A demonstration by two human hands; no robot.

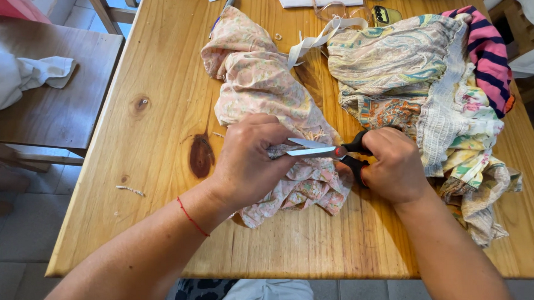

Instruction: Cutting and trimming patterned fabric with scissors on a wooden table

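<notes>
Scissors (pixel 330 151) with black handles and parted steel blades sit at frame centre, gripped by the right hand (pixel 394 167), tips pointing left into crumpled pink floral fabric (pixel 263 90) that the left hand (pixel 248 161) pinches just beside them. The knotty pine counter (pixel 161 103) fills the frame, over a grey tiled floor. A pile of patterned cloths (pixel 437 91) lies at upper right, touching the right hand.

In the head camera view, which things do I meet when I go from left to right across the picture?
White cloth on the side table → dark knot in the table wood → left hand → scissors → right hand → pile of patterned fabrics.
</notes>
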